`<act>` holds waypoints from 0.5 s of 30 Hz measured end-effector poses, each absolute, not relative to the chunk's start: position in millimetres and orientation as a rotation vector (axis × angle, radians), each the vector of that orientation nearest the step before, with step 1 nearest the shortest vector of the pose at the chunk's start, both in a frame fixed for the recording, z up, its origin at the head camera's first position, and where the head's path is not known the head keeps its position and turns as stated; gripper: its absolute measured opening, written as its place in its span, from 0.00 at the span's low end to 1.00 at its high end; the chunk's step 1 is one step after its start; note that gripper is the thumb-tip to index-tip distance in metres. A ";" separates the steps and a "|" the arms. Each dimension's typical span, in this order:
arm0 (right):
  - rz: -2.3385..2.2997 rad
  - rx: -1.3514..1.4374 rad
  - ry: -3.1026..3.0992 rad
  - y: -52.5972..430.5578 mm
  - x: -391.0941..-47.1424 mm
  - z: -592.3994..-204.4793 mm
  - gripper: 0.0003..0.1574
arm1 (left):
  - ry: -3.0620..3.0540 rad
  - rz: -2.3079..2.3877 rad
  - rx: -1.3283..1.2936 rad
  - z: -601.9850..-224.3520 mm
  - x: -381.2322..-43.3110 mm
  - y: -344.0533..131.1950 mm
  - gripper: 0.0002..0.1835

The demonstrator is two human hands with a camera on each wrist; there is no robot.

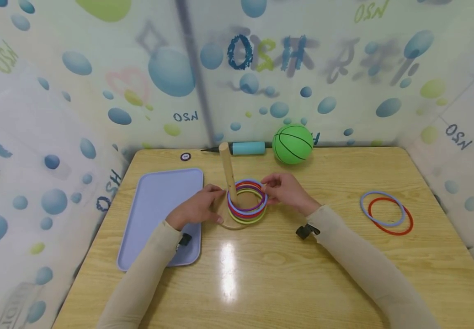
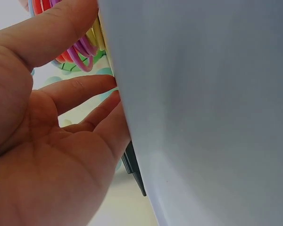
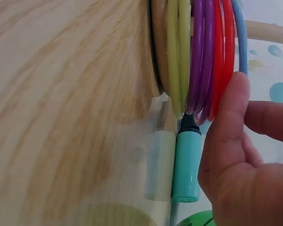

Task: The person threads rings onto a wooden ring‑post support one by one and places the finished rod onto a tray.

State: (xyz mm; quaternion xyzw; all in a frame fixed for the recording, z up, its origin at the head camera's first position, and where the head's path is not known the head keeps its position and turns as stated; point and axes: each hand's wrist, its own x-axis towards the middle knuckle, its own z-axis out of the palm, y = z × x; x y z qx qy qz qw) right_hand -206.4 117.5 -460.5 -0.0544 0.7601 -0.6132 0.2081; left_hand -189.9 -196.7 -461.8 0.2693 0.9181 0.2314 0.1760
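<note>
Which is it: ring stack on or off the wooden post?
On: head view shows the ring stack encircling the wooden post; right wrist view shows the post extending past it.

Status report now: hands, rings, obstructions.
Left hand at wooden base. Right hand pinching blue ring. Rings stacked around peg. Nothing seen blocking peg top.

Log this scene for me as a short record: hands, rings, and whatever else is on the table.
left hand: touching the wooden base at its left side
right hand: pinching the top blue ring
ring stack: around the wooden peg; yellow lowest, then purple, red, blue
loose rings: one blue, one red, overlapping at the table's right
tray: lavender, left of the base
back: pump, green ball, small round disc
</note>
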 end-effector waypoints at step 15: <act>-1.626 -0.174 2.206 150.3 -202.5 -472.7 0.21 | 2.587 0.644 0.713 -463.6 -190.6 -195.0 0.52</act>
